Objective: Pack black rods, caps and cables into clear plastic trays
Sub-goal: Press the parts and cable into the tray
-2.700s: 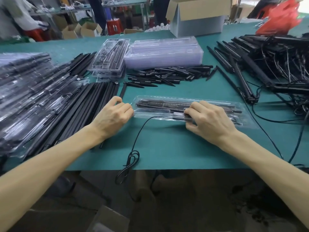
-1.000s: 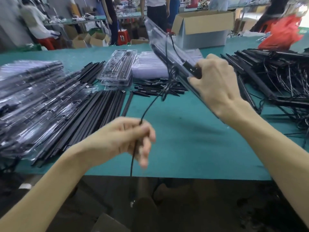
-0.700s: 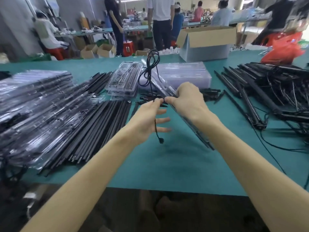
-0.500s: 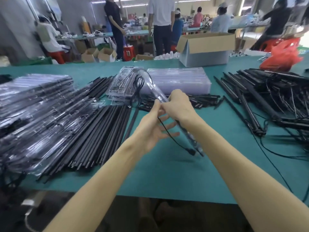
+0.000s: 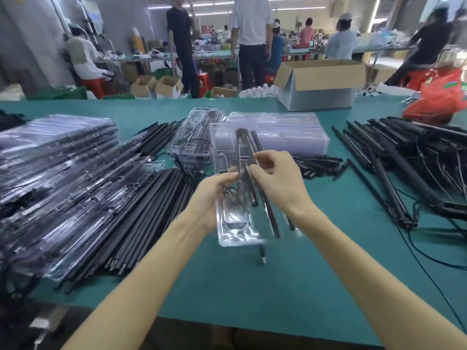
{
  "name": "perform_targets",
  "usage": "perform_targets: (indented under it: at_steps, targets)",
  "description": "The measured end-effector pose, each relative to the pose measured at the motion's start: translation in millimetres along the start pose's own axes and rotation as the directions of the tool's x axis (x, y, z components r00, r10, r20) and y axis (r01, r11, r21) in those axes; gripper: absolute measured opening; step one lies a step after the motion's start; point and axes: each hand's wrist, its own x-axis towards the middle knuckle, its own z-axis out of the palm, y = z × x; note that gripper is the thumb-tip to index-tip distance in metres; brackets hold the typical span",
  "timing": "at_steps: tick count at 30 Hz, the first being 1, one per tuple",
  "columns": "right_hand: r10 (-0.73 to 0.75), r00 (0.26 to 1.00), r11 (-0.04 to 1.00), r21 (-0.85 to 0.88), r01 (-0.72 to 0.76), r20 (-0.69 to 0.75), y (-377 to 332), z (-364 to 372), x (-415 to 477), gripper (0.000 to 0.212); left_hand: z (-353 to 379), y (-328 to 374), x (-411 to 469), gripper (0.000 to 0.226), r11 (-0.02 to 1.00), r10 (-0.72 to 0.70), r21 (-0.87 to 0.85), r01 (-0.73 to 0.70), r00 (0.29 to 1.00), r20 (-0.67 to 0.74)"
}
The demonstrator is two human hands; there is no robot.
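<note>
I hold the tray up off the counter, its far end tipped away from me, between both hands. My left hand cups its left edge from beneath, with the thumb curled over the rim and clamped on the plastic. My right hand pinches a rod that lies along the tray's middle, thumb and fingers closed on it. Just under my left thumb a coiled cable seems to sit in the near pocket, though glare blurs it. A plug hangs just below the tray's near end. Left of my left fingers lie loose rods, and beyond them are packed trays. Past my fingertips stand empty trays. Caps lie just right of my right fingers, and wired rods are well off to the right.
</note>
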Motion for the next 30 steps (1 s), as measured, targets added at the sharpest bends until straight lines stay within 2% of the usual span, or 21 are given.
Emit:
perform_targets:
  at_steps: [2, 3, 4, 5, 7, 8, 10, 13, 15, 18, 22, 24, 27, 30]
  targets:
    - [0.050, 0.999, 0.996, -0.076, -0.050, -0.004, 7.5, -8.2, -3.8, 0.055, -2.1, 16.6, 7.1, 0.017, 0.998, 0.035, 0.061, -0.034, 0.999, -0.014]
    - [0.129, 0.990, 0.991, -0.039, -0.127, 0.058, 11.7, -12.7, -5.8, 0.064, -3.9, 26.2, 11.3, 0.018, 0.993, 0.060, 0.101, -0.057, 0.998, -0.029]
    - [0.215, 0.964, 0.971, 0.067, -0.228, 0.157, 14.6, -16.5, -7.2, 0.066, -6.2, 36.1, 16.0, 0.017, 0.988, 0.082, 0.138, -0.076, 0.996, -0.040]
    - [0.268, 0.917, 0.908, 0.242, -0.343, 0.296, 15.7, -19.8, -8.2, 0.061, -7.4, 46.9, 21.1, 0.017, 0.981, 0.098, 0.173, -0.089, 0.994, -0.044]
    - [0.207, 0.804, 0.604, 0.573, -0.554, 0.558, 16.0, -19.8, -6.3, 0.051, -10.9, 68.5, 34.3, 0.015, 0.964, 0.116, 0.244, -0.101, 0.992, -0.047]
    - [0.138, 0.782, 0.484, 0.648, -0.588, 0.608, 14.9, -17.3, -2.8, 0.052, -12.7, 78.8, 42.3, 0.014, 0.959, 0.119, 0.265, -0.103, 0.992, -0.047]
    - [0.071, 0.801, 0.400, 0.718, -0.569, 0.594, 7.0, -5.8, 10.5, 0.049, -18.0, 98.7, 59.6, 0.015, 0.949, 0.124, 0.297, -0.104, 0.991, -0.050]
    - [0.066, 0.864, 0.341, 0.802, -0.489, 0.499, -10.7, 16.5, 41.7, 0.024, -30.7, 122.9, 89.1, 0.032, 0.955, 0.085, 0.291, -0.057, 0.993, -0.085]
    - [0.074, 0.871, 0.278, 0.828, -0.486, 0.486, -16.5, 32.1, 68.6, 0.018, -46.7, 139.4, 106.6, 0.041, 0.963, 0.081, 0.264, -0.050, 0.991, -0.109]
    - [0.078, 0.861, 0.246, 0.827, -0.505, 0.502, -19.3, 56.1, 108.1, 0.016, -79.2, 163.0, 127.7, 0.035, 0.982, 0.090, 0.183, -0.051, 0.974, -0.209]
    - [0.124, 0.850, 0.263, 0.809, -0.526, 0.513, -13.2, 90.7, 151.1, 0.020, -114.2, 175.7, 148.7, 0.008, 0.908, 0.196, 0.419, 0.016, 0.867, -0.457]
    - [0.152, 0.837, 0.266, 0.793, -0.547, 0.526, -6.4, 109.7, 166.2, 0.024, -126.0, 171.9, 156.2, 0.005, 0.888, 0.228, 0.457, 0.045, 0.821, -0.524]
    - [0.174, 0.817, 0.273, 0.770, -0.576, 0.550, 1.9, 134.7, 178.8, 0.031, -137.2, 159.3, 167.5, 0.010, 0.836, 0.292, 0.544, 0.075, 0.777, -0.557]
    - [0.127, 0.795, 0.249, 0.757, -0.604, 0.593, 3.7, 147.0, 180.4, 0.037, -131.1, 147.2, 174.0, 0.010, 0.676, 0.491, 0.736, 0.038, 0.721, -0.489]
